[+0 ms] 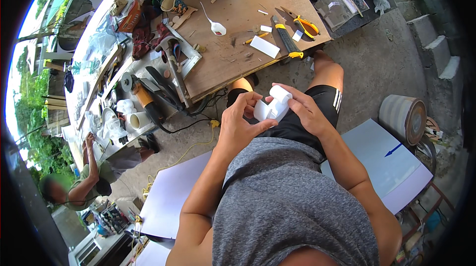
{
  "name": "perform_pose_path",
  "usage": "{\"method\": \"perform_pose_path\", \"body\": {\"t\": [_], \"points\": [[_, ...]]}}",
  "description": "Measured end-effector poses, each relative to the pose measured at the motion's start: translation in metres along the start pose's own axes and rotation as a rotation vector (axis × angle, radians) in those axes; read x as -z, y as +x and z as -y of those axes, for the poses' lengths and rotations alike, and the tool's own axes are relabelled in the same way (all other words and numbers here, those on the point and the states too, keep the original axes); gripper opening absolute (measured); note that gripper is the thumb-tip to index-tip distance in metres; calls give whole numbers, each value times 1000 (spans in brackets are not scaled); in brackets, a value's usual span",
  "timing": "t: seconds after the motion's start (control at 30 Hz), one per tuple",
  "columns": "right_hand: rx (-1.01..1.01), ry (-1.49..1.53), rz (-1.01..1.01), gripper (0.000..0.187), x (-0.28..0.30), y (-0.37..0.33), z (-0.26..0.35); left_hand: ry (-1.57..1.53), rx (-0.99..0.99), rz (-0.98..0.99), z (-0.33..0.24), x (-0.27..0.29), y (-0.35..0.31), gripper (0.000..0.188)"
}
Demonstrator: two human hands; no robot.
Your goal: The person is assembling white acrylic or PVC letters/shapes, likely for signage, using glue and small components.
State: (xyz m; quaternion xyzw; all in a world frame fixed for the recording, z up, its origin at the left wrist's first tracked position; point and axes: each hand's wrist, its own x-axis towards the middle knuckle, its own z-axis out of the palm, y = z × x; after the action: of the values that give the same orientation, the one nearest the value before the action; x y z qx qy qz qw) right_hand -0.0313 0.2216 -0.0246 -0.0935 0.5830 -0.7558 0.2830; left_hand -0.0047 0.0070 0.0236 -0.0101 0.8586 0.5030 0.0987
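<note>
A curled white piece (280, 111) is held in front of the body, above the dark shorts (276, 132), and is supported by both hands. Its left end is gripped by the left hand (236, 123), the thumb laid along the lower side and the fingers curved over the top. Its right side, near a rolled loop, is pinched narrowly by the right hand (308, 113); the fingertips there are partly hidden.

Beyond the hands, a wooden tabletop (223, 62) is seen. On it, near the close right corner, a black-and-yellow cutter (285, 37) is laid beside yellow-handled pliers (303, 25), both apart from the hands. A flat white rectangle (265, 46) is placed to the left of the cutter — a pencil (256, 38) lies just behind it. A white scoop-like object (217, 29) is noted farther left.

At the left edge, a hammer (175, 67) and an orange-bodied grinder (144, 97) are observed. A co-worker (91, 181) is seen at far left.
</note>
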Motion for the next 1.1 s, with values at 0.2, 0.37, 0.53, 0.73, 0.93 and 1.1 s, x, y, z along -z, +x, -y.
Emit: {"method": "perform_pose_path", "body": {"t": [0.2,0.37,0.53,0.73,0.93,1.1], "points": [[-8,1,1,49,1,0,-2,11,-26,-21,3,-2,-1,63],[-2,23,13,49,1,1,0,45,-92,-54,5,-5,-1,60],[1,9,-1,49,3,-1,-1,42,-119,-56,0,-7,0,55],[4,-10,-14,50,4,-2,0,74,-148,-31,-5,-7,0,45],[-10,26,-16,51,5,-2,-2,70,-186,-70,0,-11,-5,67],[-8,75,10,53,5,-2,-6,71,-109,-130,0,-14,-7,95]]}}
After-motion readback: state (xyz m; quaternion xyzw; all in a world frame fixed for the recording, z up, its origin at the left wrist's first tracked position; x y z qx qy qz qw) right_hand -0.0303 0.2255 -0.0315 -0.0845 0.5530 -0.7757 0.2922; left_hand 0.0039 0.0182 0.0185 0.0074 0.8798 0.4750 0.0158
